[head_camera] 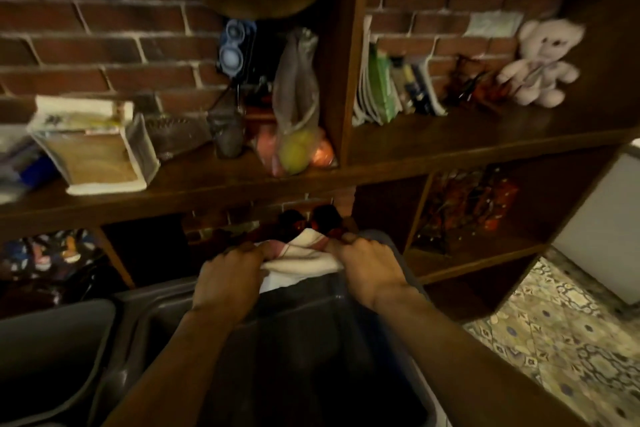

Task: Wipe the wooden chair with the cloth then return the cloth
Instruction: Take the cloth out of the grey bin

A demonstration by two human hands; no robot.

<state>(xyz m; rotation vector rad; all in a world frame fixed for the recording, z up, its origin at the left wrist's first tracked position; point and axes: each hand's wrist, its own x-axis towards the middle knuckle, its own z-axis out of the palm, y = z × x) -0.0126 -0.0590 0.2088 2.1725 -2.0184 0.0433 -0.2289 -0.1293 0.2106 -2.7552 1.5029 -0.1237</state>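
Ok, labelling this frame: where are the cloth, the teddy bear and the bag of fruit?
cloth (301,258): head view, middle fold.
teddy bear (540,69): head view, its body.
bag of fruit (294,149): head view, the yellow fruit inside.

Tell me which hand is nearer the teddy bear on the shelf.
Right. The right hand grips the cloth below and left of the teddy bear; the left hand grips the cloth's other end, farther left.

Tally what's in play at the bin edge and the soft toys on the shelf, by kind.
Hands: 2, left hand and right hand, both gripping the cloth
Cloths: 1, cloth over the rim of the dark bin
Bins: 1
Soft toys: 1, teddy bear
Total: 5
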